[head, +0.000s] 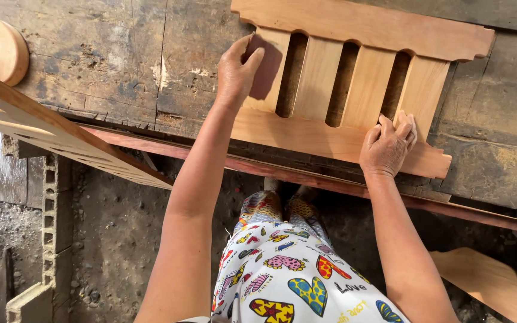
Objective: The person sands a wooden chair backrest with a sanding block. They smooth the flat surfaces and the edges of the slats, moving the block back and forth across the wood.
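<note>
a: from the head view, where do we see the slatted wooden panel (pixel 354 90)?

b: we see it lying flat on the worn, dark desk (pixel 121 60), its lower rail close to the desk's near edge, with five upright slats between two rails.

a: and our left hand (pixel 237 72)?

b: it rests on the leftmost slat, fingers (pixel 252 60) together and bent over a brownish piece of sandpaper (pixel 264 75) pressed to the wood.

a: the right hand (pixel 385 146)?

b: it sits on the lower rail by the rightmost slat, fingers (pixel 384 128) curled close on a small pale pad (pixel 408 125); we cannot tell what the pad is.

a: anything else around?

b: a round wooden disc (pixel 1 45) at the far left of the desk, a long cut-out wooden piece (pixel 61 137) slanting off the left, and a curved board (pixel 486 278) low at the right.
</note>
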